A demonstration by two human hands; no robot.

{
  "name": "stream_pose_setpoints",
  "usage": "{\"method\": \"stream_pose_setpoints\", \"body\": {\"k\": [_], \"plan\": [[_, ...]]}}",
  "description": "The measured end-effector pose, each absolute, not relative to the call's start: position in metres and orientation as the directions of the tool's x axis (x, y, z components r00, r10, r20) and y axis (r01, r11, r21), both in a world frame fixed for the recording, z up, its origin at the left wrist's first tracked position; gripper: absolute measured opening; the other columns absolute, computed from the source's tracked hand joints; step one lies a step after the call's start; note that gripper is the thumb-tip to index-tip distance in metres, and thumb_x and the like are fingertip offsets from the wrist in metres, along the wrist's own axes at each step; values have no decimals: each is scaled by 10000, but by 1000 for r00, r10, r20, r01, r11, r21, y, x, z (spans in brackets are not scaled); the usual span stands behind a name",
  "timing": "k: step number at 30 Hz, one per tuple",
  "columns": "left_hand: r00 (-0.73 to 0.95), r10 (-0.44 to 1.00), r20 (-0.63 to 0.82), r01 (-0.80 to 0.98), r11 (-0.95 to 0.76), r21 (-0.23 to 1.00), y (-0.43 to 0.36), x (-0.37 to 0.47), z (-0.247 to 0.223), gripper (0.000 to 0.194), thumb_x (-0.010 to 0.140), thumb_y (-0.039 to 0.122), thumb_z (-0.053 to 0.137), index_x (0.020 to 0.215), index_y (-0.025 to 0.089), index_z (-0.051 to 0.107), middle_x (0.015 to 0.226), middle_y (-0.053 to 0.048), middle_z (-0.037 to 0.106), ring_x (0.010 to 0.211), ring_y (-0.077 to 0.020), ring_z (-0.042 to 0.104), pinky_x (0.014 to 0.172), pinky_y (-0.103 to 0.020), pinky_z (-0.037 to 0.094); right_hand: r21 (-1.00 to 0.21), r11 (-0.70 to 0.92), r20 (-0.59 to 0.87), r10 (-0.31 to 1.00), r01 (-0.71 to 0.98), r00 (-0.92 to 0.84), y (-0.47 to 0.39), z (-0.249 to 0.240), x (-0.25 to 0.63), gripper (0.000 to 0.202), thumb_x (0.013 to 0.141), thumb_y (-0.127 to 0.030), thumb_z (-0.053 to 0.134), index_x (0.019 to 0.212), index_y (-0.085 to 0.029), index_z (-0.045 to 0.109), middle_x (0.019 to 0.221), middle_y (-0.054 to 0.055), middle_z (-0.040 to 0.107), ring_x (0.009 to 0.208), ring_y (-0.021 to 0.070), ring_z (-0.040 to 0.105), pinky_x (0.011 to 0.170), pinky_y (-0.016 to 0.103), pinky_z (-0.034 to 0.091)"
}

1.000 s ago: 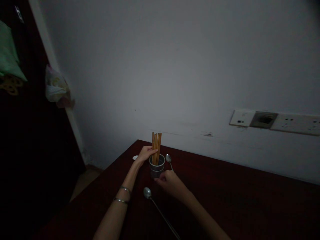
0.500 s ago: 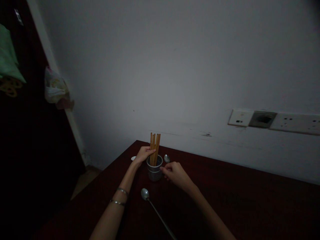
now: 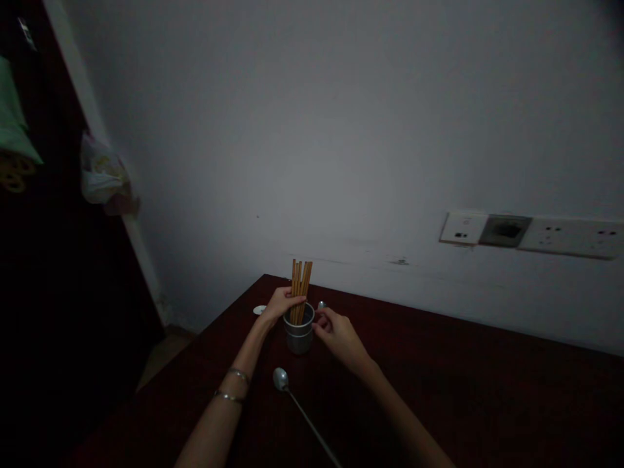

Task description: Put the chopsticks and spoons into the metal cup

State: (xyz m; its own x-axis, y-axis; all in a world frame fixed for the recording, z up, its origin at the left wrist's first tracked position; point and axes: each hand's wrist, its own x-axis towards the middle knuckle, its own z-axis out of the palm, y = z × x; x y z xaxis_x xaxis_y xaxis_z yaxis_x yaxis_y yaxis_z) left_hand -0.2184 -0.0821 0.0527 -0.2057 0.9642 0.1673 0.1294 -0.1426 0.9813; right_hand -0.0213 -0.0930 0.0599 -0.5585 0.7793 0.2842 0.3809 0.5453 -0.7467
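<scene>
Several wooden chopsticks (image 3: 306, 276) stand upright in a grey metal cup (image 3: 299, 338) on the dark red table. My left hand (image 3: 283, 303) is closed around the chopsticks just above the cup's rim. My right hand (image 3: 336, 330) is at the cup's right side, thumb and fingers curled with a gap between them and nothing seen in it; whether it touches the rim is unclear. A small spoon (image 3: 321, 305) lies behind my right hand, partly hidden. Nearer to me lies a long-handled spoon (image 3: 281, 379).
A white round object (image 3: 259, 310) lies left of my left wrist. Behind the table (image 3: 439, 364) rises a grey wall with sockets (image 3: 507, 231) at right. A plastic bag (image 3: 102, 175) hangs by the dark door at left.
My right hand's thumb and fingers have parted a little, and it now covers more of the small spoon. My left hand stays on the chopsticks. The view has shifted slightly.
</scene>
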Motion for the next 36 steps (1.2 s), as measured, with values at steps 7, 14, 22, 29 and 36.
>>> {"method": "stream_pose_setpoints", "body": {"k": [7, 14, 22, 29, 36], "plan": [[-143, 978, 150, 113, -135, 984, -82, -222, 53, 333, 654, 376, 683, 828, 93, 672, 794, -81, 692, 729, -179, 625, 690, -270, 469, -730, 603, 349, 734, 322, -582, -98, 56, -24, 421, 762, -225, 523, 1181, -186, 503, 978, 72, 636, 747, 144, 602, 693, 252, 460], [-144, 981, 134, 121, -117, 986, -81, -228, 52, 389, 670, 448, 651, 814, 87, 672, 758, -76, 691, 699, -180, 621, 659, -270, 465, -682, 618, 341, 742, 391, -578, -97, 50, -25, 344, 763, -245, 529, 1095, -166, 572, 996, 83, 629, 801, 167, 598, 766, 277, 452], [-248, 940, 234, 122, -209, 970, -84, -225, 66, 425, 662, 480, 648, 833, 91, 664, 822, -92, 695, 751, -190, 637, 719, -283, 473, -683, 632, 348, 722, 366, -598, -97, 49, -24, 338, 754, -205, 520, 1085, -163, 573, 1030, 79, 619, 812, 169, 595, 764, 275, 456], [-461, 834, 304, 23, -332, 943, -100, -221, 107, 455, 681, 464, 641, 929, 83, 623, 983, -163, 663, 911, -224, 630, 833, -336, 463, -660, 661, 369, 699, 357, -612, -98, 52, -23, 347, 749, -174, 523, 1092, -158, 570, 1034, 85, 617, 839, 174, 586, 805, 288, 443], [-568, 685, 455, 17, -543, 839, -137, -221, 151, 435, 744, 412, 594, 1021, 77, 578, 1005, -171, 651, 869, -222, 644, 767, -340, 500, -656, 668, 369, 691, 352, -622, -99, 57, -20, 345, 754, -199, 519, 1094, -168, 570, 1050, 82, 611, 840, 174, 590, 791, 286, 449]]}}
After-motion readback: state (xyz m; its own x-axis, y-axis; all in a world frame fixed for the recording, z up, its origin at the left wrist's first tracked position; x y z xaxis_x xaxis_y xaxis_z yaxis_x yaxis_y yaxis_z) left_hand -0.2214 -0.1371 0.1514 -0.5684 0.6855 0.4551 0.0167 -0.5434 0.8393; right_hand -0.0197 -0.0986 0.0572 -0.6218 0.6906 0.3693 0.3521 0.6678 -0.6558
